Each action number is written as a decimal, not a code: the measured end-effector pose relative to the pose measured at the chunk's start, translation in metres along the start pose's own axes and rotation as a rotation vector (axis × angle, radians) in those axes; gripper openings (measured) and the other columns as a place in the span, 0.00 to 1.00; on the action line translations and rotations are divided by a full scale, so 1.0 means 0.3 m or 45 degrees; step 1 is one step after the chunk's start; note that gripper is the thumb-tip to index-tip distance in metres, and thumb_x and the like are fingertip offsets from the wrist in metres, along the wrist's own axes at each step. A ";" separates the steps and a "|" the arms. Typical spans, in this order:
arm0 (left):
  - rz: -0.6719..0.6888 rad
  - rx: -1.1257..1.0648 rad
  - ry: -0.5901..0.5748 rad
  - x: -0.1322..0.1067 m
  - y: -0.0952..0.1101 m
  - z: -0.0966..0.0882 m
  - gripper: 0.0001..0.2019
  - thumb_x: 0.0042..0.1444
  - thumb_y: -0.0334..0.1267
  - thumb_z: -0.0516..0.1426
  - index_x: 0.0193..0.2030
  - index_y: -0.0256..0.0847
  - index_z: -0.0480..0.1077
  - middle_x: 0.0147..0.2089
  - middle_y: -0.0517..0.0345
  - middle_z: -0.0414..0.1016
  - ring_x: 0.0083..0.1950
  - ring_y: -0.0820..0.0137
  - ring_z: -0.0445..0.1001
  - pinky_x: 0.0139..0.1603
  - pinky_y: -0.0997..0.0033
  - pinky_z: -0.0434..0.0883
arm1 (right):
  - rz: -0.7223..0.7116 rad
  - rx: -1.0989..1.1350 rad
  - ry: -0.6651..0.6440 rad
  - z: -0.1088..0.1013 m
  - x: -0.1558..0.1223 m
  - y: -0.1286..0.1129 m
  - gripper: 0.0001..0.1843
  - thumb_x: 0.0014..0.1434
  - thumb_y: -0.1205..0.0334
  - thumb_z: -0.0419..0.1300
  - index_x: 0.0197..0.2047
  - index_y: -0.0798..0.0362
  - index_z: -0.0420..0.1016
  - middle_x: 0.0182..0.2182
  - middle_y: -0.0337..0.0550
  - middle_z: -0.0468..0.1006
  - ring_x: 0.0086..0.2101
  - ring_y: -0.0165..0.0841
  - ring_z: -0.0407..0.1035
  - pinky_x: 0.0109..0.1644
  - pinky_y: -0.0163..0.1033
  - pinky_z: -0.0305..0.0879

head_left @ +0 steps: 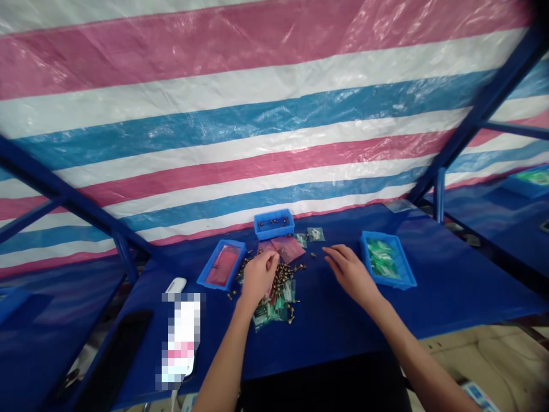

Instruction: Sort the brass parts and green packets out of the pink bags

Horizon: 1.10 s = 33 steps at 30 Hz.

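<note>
My left hand (259, 277) is over a heap of small brass-coloured metal fittings (283, 277), its thumb and fingertips pressed together. Whatever may be in that pinch is too small to make out. To the right, my right hand (350, 273) hovers above the blue tabletop with fingers stretched out and nothing visible in them. A single loose fitting (313, 255) lies just left of its fingertips. Pink plastic bags (290, 248) lie behind the heap, and green and clear packets (273, 312) are in front of it.
Blue trays surround the heap: one with a pink bag (207, 273) at left, one with a few fittings (274, 233) at back, one with green packets (408, 277) at right. A small packet of white pieces (316, 234) lies behind. A blurred-out phone-like object (184, 337) is left.
</note>
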State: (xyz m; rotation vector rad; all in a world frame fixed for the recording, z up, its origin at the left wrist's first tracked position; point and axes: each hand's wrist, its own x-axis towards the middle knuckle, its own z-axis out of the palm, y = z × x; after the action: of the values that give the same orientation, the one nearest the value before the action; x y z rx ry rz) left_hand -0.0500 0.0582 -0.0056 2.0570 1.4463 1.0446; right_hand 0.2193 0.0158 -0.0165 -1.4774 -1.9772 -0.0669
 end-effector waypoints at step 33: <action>-0.024 0.412 -0.015 0.001 -0.021 -0.006 0.13 0.67 0.41 0.49 0.37 0.45 0.73 0.32 0.59 0.76 0.35 0.69 0.73 0.36 0.73 0.61 | -0.107 0.569 -0.707 0.144 0.140 0.013 0.04 0.62 0.60 0.61 0.38 0.51 0.74 0.36 0.41 0.73 0.33 0.31 0.70 0.38 0.35 0.66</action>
State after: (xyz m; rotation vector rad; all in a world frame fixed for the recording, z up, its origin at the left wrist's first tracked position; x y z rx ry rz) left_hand -0.0552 0.0607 -0.0088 2.2565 1.7191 0.8321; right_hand 0.1964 0.0702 -0.0294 -1.1925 -2.2781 0.7751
